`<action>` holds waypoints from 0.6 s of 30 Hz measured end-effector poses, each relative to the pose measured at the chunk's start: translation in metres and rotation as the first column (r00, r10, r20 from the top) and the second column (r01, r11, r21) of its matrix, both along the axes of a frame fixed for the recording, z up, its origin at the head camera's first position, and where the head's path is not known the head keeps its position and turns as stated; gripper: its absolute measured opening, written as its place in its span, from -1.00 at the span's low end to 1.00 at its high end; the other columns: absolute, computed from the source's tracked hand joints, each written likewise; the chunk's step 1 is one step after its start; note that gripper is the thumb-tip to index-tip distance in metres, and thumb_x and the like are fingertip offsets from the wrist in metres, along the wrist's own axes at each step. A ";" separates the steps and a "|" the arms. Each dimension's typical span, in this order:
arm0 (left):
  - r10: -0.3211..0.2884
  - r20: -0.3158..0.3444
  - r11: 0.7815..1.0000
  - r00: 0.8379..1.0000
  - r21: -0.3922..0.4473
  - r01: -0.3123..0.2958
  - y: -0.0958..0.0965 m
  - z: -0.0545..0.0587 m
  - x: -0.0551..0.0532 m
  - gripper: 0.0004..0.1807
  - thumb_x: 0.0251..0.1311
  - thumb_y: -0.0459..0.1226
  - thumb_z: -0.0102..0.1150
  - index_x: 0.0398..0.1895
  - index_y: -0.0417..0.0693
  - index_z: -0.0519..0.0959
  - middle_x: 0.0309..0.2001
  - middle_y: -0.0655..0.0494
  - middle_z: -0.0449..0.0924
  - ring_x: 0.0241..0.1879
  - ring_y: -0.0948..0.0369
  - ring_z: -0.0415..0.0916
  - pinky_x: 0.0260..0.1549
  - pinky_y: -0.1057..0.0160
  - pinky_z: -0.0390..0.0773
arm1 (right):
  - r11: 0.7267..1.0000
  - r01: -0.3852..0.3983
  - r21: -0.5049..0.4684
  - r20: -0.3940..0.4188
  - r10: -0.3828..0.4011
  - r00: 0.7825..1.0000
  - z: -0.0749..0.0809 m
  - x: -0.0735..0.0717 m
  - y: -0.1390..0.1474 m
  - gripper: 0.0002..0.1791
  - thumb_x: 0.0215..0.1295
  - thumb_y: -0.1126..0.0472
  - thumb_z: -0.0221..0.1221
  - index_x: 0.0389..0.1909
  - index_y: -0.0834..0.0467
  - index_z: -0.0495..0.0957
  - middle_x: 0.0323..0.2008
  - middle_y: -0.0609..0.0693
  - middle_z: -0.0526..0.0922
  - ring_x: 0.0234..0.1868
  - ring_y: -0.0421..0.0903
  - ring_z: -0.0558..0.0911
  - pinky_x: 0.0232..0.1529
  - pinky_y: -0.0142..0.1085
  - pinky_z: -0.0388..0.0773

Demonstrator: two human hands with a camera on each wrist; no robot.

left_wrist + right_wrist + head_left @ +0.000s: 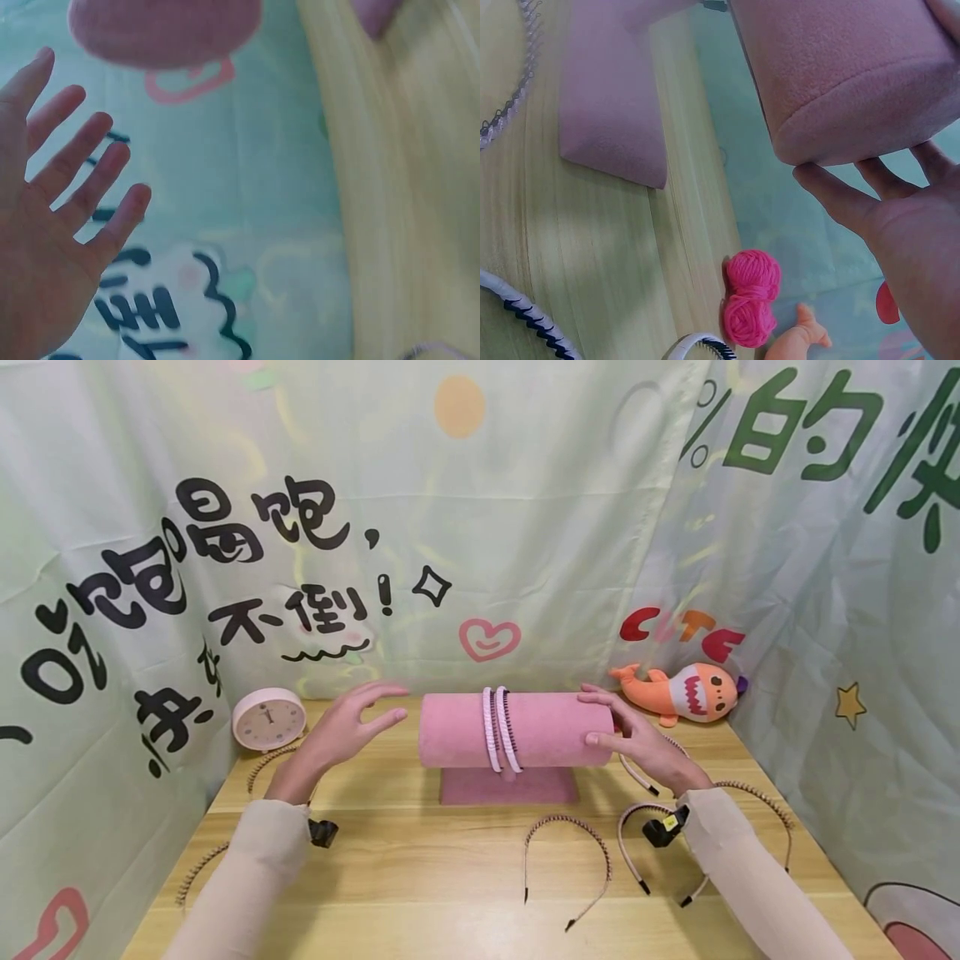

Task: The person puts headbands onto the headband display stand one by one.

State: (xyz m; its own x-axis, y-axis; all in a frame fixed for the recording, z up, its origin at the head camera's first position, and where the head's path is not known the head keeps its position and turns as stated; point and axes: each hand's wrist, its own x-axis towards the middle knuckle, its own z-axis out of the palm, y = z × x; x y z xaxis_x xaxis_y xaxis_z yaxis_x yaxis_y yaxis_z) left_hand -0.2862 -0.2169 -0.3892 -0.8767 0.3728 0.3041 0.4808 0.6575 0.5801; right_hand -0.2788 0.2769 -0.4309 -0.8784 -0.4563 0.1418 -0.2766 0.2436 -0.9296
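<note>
The pink roll point(543, 731) parallels the back edge of the worktop point(420, 877), right hand point(641, 745) gripping its right end, empty left hand point(341, 735) spread near its left.

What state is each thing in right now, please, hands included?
Stand: upright on the table.
Two headbands: over the stand, side by side.
Other headbands: lying loose on the table.
Left hand: fingers spread, touching nothing.
Right hand: gripping the stand's end.
Clock: upright.
Toy: resting on the table.
Yarn: bundled, wrapped at its middle.
</note>
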 end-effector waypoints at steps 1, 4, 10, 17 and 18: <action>0.003 0.001 1.000 1.000 -0.001 -0.003 -0.006 -0.002 0.001 -0.50 0.56 0.04 0.27 0.43 0.11 0.62 0.48 -0.01 0.57 0.50 -0.11 0.45 0.47 -0.31 0.42 | 1.000 0.001 0.001 0.001 -0.001 1.000 0.000 0.000 0.000 -0.32 0.62 0.19 0.24 0.66 -0.05 0.28 0.80 -0.02 -0.09 0.71 0.28 0.10 0.28 -0.45 0.53; 0.008 0.010 1.000 1.000 0.006 -0.008 -0.023 -0.007 0.002 -0.54 0.57 -0.04 0.28 0.40 0.01 0.64 0.45 -0.07 0.60 0.47 -0.12 0.49 0.43 -0.28 0.49 | 1.000 0.002 0.003 0.002 -0.002 1.000 0.000 0.000 0.001 -0.32 0.62 0.19 0.23 0.66 -0.06 0.28 0.80 -0.05 -0.09 0.71 0.28 0.10 0.28 -0.45 0.53; 0.008 0.026 1.000 1.000 0.017 -0.008 -0.056 -0.019 0.012 -0.58 0.58 -0.17 0.28 0.37 -0.15 0.63 0.41 -0.18 0.61 0.44 -0.18 0.49 0.36 -0.33 0.51 | 1.000 0.003 0.001 0.009 -0.003 1.000 0.000 0.001 0.002 -0.32 0.62 0.19 0.23 0.66 -0.07 0.27 0.80 -0.05 -0.09 0.71 0.27 0.10 0.28 -0.44 0.53; 0.069 0.000 0.998 0.998 -0.014 -0.069 -0.099 -0.030 0.027 -0.60 0.56 -0.21 0.30 0.34 -0.17 0.65 0.33 -0.18 0.67 0.27 0.04 0.62 0.24 -0.22 0.64 | 1.000 -0.008 -0.012 0.011 0.008 1.000 -0.001 -0.001 0.001 -0.32 0.62 0.20 0.23 0.66 -0.05 0.28 0.80 0.02 -0.12 0.71 0.28 0.10 0.28 -0.44 0.54; 0.084 -0.014 0.996 0.996 -0.016 -0.085 -0.105 -0.032 0.030 -0.61 0.54 -0.23 0.32 0.32 -0.17 0.66 0.29 -0.17 0.70 0.23 0.18 0.63 0.21 -0.12 0.69 | 1.000 -0.008 -0.013 0.010 0.008 1.000 -0.001 -0.001 0.001 -0.32 0.62 0.20 0.23 0.66 -0.05 0.28 0.80 0.01 -0.12 0.71 0.28 0.10 0.27 -0.43 0.55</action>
